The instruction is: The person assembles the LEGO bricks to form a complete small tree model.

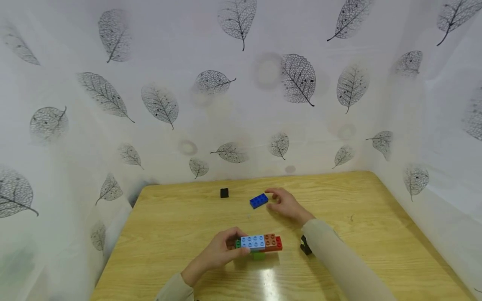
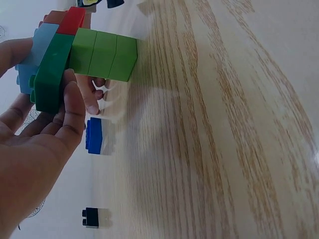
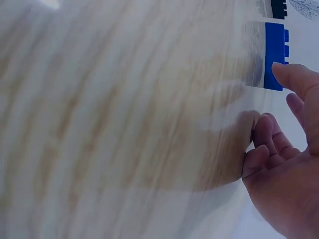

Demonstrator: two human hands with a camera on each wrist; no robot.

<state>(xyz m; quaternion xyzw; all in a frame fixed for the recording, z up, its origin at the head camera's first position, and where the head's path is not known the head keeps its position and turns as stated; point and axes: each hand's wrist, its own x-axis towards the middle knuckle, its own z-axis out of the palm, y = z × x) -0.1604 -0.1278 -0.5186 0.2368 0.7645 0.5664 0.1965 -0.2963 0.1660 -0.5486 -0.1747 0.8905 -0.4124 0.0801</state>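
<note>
My left hand [image 1: 220, 251] grips a build of toy building bricks by its left end. On top are a light blue brick [image 1: 253, 241] and a brown brick [image 1: 270, 239], with a red brick [image 1: 279, 243] at the right end. Beneath the light blue one lies a dark green brick [image 2: 52, 74] with a slanted end. A light green stack [image 2: 103, 55] forms the column underneath, its foot at the table. My right hand [image 1: 287, 205] is spread beside a blue brick [image 1: 259, 201]; in the right wrist view its thumb [image 3: 286, 74] overlaps the brick's near end.
A small black brick [image 1: 224, 192] stands toward the back of the wooden table [image 1: 180, 225]. Another black piece [image 1: 305, 246] lies partly hidden by the right sleeve [image 1: 339, 255]. Leaf-printed white sheeting [image 1: 241, 117] hangs behind the table and along both sides.
</note>
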